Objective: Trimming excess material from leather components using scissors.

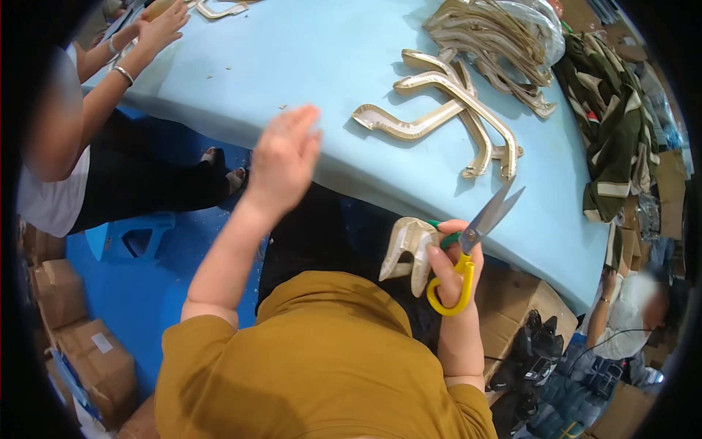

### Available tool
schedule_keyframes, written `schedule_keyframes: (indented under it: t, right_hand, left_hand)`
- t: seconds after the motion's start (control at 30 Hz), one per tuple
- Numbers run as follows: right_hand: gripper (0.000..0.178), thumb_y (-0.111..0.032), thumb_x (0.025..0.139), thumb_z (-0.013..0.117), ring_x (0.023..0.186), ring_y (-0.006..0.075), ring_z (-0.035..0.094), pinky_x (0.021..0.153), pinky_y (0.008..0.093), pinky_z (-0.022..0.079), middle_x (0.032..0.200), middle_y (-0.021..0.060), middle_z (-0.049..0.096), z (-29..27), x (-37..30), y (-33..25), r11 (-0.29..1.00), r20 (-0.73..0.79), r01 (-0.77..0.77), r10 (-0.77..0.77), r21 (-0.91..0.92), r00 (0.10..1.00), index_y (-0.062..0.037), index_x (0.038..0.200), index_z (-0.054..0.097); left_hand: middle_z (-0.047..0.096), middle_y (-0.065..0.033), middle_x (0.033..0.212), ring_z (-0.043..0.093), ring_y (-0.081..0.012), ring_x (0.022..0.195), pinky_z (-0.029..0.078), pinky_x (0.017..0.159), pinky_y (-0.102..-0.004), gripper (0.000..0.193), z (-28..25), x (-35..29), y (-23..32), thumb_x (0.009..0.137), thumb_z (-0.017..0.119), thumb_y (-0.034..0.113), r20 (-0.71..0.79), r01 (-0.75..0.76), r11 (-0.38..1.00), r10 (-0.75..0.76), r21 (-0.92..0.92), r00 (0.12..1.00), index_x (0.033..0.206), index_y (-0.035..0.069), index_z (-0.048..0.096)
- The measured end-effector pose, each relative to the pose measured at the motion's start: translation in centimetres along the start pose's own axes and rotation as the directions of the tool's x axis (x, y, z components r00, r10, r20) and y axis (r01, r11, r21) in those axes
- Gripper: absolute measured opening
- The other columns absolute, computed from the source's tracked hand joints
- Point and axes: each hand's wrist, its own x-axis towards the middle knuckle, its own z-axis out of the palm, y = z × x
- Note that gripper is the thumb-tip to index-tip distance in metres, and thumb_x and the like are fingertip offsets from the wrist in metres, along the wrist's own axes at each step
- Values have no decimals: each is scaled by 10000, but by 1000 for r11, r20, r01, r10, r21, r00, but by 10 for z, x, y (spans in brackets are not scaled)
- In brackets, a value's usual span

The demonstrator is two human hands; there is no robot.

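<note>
My right hand is closed round a pair of scissors with one yellow and one green handle loop. The blades point up and away, slightly apart. Against the fingers of that hand hangs a curved beige strip bent into a U; its exact hold is partly hidden. Just over the table's near edge, my left hand is raised with its fingers stretched out and nothing visible in it. Several curved beige strips with whitish faces lie crossed on the light blue table.
A bundle of similar strips in clear plastic lies at the far right. A dark green patterned garment drapes over the right edge. Another person's hands work at the far left, near a blue stool. Cardboard boxes stand left.
</note>
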Motion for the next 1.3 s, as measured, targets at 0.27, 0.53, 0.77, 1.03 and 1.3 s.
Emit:
schedule_keyframes:
  t: [0.27,0.53,0.77,1.03,1.3]
  right_hand:
    - [315,5,776,566,688,43,407,612,180,324,799,-23,459,-12,10,0,995,-88,-18,27,102,996,-26,1079,486]
    - [335,-65,765,570,788,82,445,698,210,336,865,26,488,4,28,-3,861,-252,-68,222,504,942,-33,1085,474]
    - [336,-60,767,557,777,82,434,682,212,334,854,29,490,5,13,-11,932,-212,-8,91,361,973,-38,1087,456]
    - [303,-60,814,563,793,91,497,722,226,394,863,34,536,-11,25,-15,943,90,-164,143,290,986,-32,1099,462]
    - [433,-162,802,607,918,141,533,783,272,412,985,84,566,-9,18,-13,895,557,-384,204,227,805,-50,1178,423]
  left_hand:
    - [574,-104,673,547,-227,584,442,547,-290,76,-56,-22,-57,811,585,61,286,17,997,5,-72,958,766,1,599]
    - [525,-107,1097,503,-222,1073,403,905,-312,495,-36,-61,19,732,634,72,744,443,829,-50,-342,667,1205,49,490]
    - [501,-76,1158,482,-188,1084,370,937,-320,581,18,-54,66,714,692,148,669,622,258,170,-739,724,1236,46,458]
    - [610,-73,840,570,-113,813,457,736,-254,133,22,-59,90,814,630,86,768,800,175,454,-574,452,903,-10,607]
    - [554,-103,917,602,-236,870,508,797,-347,130,15,-53,77,923,474,162,409,317,-459,-113,-830,906,959,50,528]
